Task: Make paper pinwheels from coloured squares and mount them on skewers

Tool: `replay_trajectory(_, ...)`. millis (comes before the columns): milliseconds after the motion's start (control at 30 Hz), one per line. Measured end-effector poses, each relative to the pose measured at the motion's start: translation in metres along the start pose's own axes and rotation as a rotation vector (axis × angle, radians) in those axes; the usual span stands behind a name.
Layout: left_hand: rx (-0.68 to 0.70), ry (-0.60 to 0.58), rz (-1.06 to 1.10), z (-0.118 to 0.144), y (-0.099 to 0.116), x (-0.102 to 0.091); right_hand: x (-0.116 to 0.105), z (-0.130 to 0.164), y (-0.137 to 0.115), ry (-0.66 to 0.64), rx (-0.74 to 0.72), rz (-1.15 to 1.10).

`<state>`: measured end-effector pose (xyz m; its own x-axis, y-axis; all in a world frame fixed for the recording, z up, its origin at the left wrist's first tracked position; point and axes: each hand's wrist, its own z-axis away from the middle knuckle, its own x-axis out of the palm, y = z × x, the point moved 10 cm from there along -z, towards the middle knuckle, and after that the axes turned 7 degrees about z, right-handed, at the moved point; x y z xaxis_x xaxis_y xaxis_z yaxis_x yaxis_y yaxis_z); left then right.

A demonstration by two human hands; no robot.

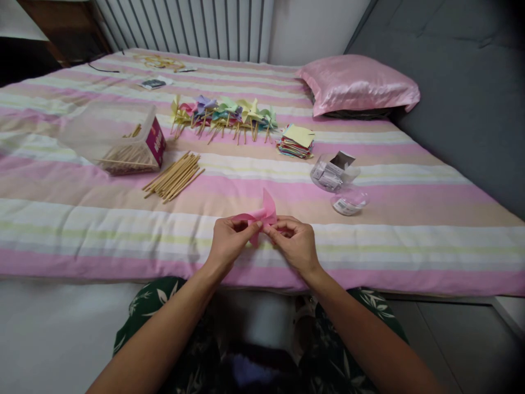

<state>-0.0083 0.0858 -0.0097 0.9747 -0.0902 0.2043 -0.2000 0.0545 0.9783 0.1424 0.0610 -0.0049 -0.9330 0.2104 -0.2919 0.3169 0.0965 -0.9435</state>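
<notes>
Both my hands hold a folded pink paper pinwheel (pixel 262 214) just above the near edge of the striped bed (pixel 82 230). My left hand (pixel 228 241) pinches its left side and my right hand (pixel 295 241) pinches its centre from the right. One pink vane stands up between them. A loose bundle of wooden sticks (pixel 174 176) lies further back to the left. A row of finished coloured pinwheels (pixel 223 116) lies in the middle of the bed.
A clear plastic box of sticks (pixel 131 148) stands at the left. A stack of coloured paper squares (pixel 296 142), a clear round container (pixel 333 173) and its lid (pixel 348 200) sit to the right. A pink pillow (pixel 356 82) lies at the back right.
</notes>
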Motion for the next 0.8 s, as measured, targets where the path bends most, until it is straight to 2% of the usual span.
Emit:
replay_trajectory(133,-0.001,0.037,-0.040,0.001,0.003,-0.002,0.003,0.000,0.002,-0.022,0.030,-0.034)
replay_trajectory(233,-0.036,0.094,-0.061,0.001,0.003,-0.006,0.002,0.001,-0.005,-0.004,-0.013,-0.006)
replay_trajectory(300,-0.049,0.139,-0.066,0.001,0.003,-0.011,0.001,0.002,-0.010,0.001,-0.037,0.003)
replay_trajectory(467,-0.045,0.238,-0.040,-0.002,0.001,-0.025,-0.008,-0.002,-0.005,0.040,0.010,-0.048)
replay_trajectory(533,-0.050,0.254,-0.039,-0.003,-0.001,-0.029,-0.020,-0.008,-0.003,0.104,-0.001,0.009)
replay_trajectory(633,-0.053,0.235,-0.030,-0.005,-0.001,-0.029,-0.054,-0.020,-0.007,0.270,-0.061,0.212)
replay_trajectory(733,-0.055,0.211,-0.008,-0.005,-0.001,-0.025,-0.096,-0.027,-0.020,0.470,-0.126,0.624)
replay_trajectory(800,-0.054,0.209,-0.008,-0.004,0.000,-0.024,-0.120,-0.032,-0.018,0.557,-0.055,0.877)
